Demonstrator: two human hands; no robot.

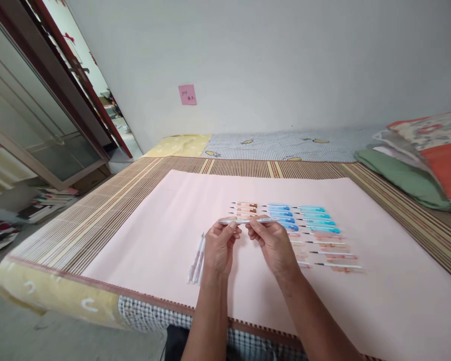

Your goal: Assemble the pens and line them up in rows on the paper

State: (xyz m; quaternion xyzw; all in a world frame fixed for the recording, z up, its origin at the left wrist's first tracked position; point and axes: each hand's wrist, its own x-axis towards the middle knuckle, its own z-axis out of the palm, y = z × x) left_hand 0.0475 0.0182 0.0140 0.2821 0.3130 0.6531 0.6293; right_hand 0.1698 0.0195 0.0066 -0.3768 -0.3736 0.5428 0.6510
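My left hand (221,243) and my right hand (271,243) hold one slim white pen (244,221) between them, level above the pink sheet (146,230). The left thumb and fingers pinch one end; the right ones pinch it further along. Beyond and to the right lie rows of slim pointed pens: a brown group (247,204), a blue group (281,213) and a turquoise group (317,215). Nearer are pinkish-red pens (334,254), partly hidden by my right hand. Beside my left wrist lies a small bundle of whitish pens (197,260), partly covered.
The pink sheet lies on a striped mat (108,200) over a bed. Folded green cloth (402,175) and an orange patterned pillow (443,150) are at the right. A pink note (187,95) is on the wall. Books (45,203) are stacked on the floor at the left.
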